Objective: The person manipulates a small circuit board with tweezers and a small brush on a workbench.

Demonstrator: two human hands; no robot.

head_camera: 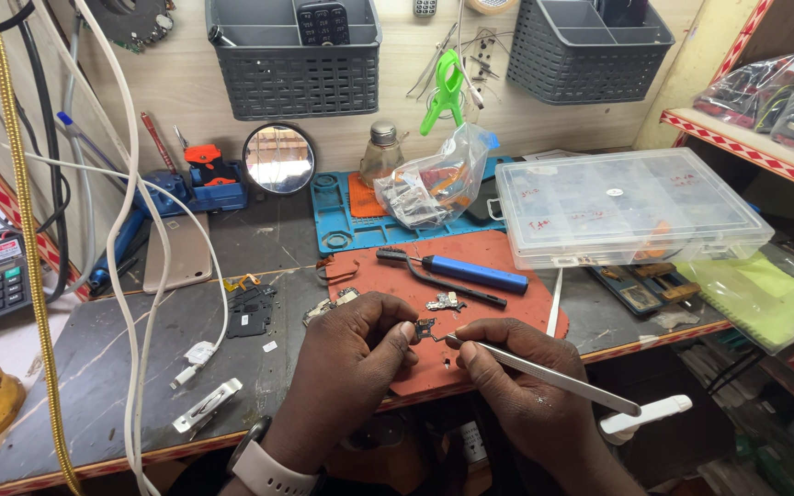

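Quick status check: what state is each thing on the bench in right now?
left hand: pinching small circuit part
right hand: gripping metal tweezers, tip at the part
clear organiser box: lid closed
plastic bag: crumpled, holding parts
blue-handled tool: lying unused on red mat

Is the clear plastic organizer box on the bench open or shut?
Shut. The clear organizer box has its lid lying flat over the compartments, edges aligned all around, and front latches appear pressed down.

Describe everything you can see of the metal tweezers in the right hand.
The tweezers are slim, silvery and look like metal, with a long straight body tapering to a fine point. The right hand grips them near the tip, like a pen; the back end slants down to the right, past the bench edge. The tip meets a small dark circuit part pinched by the left hand above the red mat.
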